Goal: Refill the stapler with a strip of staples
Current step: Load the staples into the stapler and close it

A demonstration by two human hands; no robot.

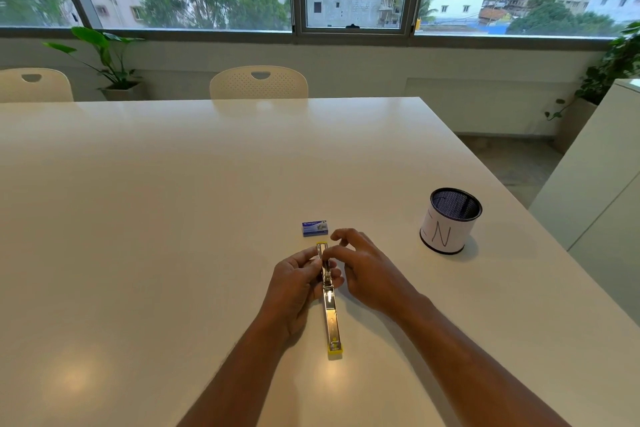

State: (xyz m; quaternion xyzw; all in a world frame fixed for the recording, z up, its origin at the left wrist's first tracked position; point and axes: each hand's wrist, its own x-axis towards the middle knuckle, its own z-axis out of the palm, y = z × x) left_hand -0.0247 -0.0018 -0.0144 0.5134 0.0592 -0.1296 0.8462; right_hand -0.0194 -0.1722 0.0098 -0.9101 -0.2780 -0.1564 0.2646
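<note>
Head view shows your stapler (330, 302) lying swung open and flat on the white surface (173, 218), its metal length running from near you toward the far side, with a yellow end (335, 352) closest to you. Your left hand (294, 288) grips the stapler's far half from the left side, fingers (313, 265) wrapped against the metal channel. Your right hand (367, 270) comes in from the right, thumb and forefinger pinched together right over the channel at the far end; whether a strip of staples sits between those fingertips is too small to tell, and the other fingers are spread loosely above. Just beyond the stapler's far tip, close to your right hand's fingertips, a small blue staple box (314, 228) rests on the surface. Well off to the right stands a black mesh pen cup (450, 222) wrapped in white paper marked with an N. Across the surface, a cream chair (258, 83) is pushed in below the window
</note>
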